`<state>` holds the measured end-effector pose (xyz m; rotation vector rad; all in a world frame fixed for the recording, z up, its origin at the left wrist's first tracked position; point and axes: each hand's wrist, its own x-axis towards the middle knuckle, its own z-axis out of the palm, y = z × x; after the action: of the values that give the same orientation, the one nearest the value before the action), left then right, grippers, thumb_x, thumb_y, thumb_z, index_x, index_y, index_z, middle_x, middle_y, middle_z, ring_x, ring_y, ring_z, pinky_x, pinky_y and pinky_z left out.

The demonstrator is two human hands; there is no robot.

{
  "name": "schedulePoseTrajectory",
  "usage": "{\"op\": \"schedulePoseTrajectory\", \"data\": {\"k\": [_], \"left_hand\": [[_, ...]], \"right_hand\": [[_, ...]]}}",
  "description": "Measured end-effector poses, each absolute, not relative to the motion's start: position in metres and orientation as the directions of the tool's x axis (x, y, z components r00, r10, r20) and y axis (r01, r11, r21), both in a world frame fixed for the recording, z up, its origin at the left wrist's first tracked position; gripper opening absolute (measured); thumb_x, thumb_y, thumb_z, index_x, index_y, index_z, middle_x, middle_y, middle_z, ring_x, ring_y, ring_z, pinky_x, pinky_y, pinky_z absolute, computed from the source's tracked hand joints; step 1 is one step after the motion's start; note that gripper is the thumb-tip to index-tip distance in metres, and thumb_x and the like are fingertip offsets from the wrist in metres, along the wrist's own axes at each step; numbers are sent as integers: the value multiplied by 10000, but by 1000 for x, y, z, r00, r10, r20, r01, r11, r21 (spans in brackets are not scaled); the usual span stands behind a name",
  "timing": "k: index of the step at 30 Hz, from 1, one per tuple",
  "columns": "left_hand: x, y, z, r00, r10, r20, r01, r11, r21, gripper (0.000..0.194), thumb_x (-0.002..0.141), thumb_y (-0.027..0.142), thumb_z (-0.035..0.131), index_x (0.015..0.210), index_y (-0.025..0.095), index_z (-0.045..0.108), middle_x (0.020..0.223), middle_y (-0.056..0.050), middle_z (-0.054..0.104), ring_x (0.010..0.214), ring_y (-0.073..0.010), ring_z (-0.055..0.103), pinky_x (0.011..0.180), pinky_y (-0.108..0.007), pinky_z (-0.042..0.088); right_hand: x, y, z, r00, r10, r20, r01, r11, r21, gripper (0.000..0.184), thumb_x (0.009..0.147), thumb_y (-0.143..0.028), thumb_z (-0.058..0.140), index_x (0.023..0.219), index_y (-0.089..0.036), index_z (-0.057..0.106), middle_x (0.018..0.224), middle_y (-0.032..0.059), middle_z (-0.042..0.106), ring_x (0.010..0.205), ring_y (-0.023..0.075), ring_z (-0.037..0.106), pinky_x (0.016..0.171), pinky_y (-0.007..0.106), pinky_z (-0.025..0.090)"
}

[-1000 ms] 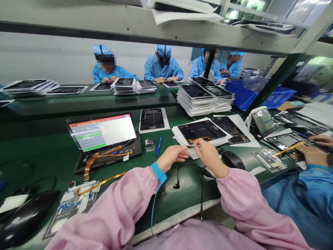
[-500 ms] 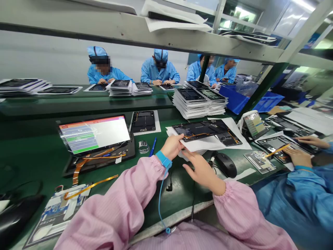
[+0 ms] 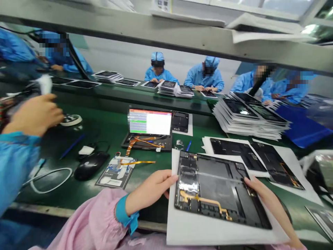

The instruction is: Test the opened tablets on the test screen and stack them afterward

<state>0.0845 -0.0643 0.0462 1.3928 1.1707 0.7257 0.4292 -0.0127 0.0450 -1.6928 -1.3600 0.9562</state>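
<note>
Between my two hands is an opened tablet (image 3: 215,189) on a white sheet (image 3: 197,229), its dark inside facing up with an orange flex cable along one edge. My left hand (image 3: 153,184) is closed on the left side, thumb on top. On the right side, my right hand (image 3: 265,194) grips too, its thumb at the tablet's corner and its other fingers hidden beneath. Behind it lie two more opened tablets (image 3: 238,152) on white sheets. A screen (image 3: 150,122) stands lit to the left, with a circuit board (image 3: 118,172) and orange ribbon cables in front.
Stacked tablets and sheets (image 3: 249,118) rise at the back right, near a blue bin (image 3: 304,121). A black mouse (image 3: 91,166) and white cable (image 3: 52,187) lie left. A co-worker's hand (image 3: 36,114) reaches in there. A shelf beam (image 3: 145,29) crosses overhead; people sit opposite.
The view has swung left. An opened tablet on its white sheet is now held close in front of me by both hands; before, my hands were at the tablets farther back.
</note>
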Motion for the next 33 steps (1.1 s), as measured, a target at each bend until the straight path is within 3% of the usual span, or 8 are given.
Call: {"op": "schedulePoseTrajectory", "data": {"k": [4,8,12,16,19,24,28,33], "left_hand": [[31,-58,24,-5,988,156,874,-72,480,250,783,252,552,1020,185,597,1243,-115,529,1199,-305,401,974,-448,336],[-9,-33,26,-150,967,208,985,127,121,150,769,142,465,812,150,609,1088,-179,587,1154,-339,447,892,-443,362],[-28,-9,45,-220,960,172,931,154,331,155,782,211,427,823,164,569,802,-86,633,804,-236,598,706,-327,416],[-31,0,45,-38,998,55,680,-14,733,163,753,243,458,870,167,543,753,-32,634,685,-155,599,646,-263,445],[-26,0,33,142,989,-44,447,-24,894,182,744,252,492,892,155,536,710,-21,618,640,-134,595,626,-254,472],[-16,-4,17,333,934,-131,328,15,945,186,755,290,521,870,150,561,738,-35,638,605,-116,587,578,-234,478],[-12,-5,4,340,933,-117,441,-49,896,178,746,299,538,813,151,611,715,-31,645,609,-129,596,582,-231,465],[-11,-6,-5,361,920,-155,510,-56,858,209,742,308,545,810,141,652,718,-32,653,595,-133,593,567,-222,446]], "right_hand": [[395,-15,50,108,978,-177,330,-203,-922,391,587,-449,680,960,-331,688,1124,-7,636,1174,315,484,981,412,425],[346,-22,46,4,972,-234,241,-228,-943,447,636,-469,681,1045,-292,662,1164,19,618,1159,313,499,937,412,459],[303,-28,18,-202,947,-250,153,-221,-963,468,740,-499,603,1138,-254,594,1126,51,635,1073,303,564,864,438,490],[296,-28,-15,-299,906,-300,106,-280,-954,448,767,-535,570,1089,-225,592,1073,61,651,957,274,618,799,414,509],[311,-20,-19,-246,922,-299,253,-237,-938,476,748,-527,605,1094,-204,552,1067,85,639,933,260,618,764,387,511],[295,-3,2,-155,983,101,534,169,-828,400,812,-425,565,1155,-234,488,1166,91,563,1032,233,554,806,369,476],[228,4,0,-599,799,51,535,447,-717,116,850,-274,521,921,-231,602,916,40,621,859,187,580,792,344,458],[187,7,-19,-693,721,-15,592,557,-583,162,675,-183,718,744,-193,572,790,14,573,812,184,540,728,316,434]]}}
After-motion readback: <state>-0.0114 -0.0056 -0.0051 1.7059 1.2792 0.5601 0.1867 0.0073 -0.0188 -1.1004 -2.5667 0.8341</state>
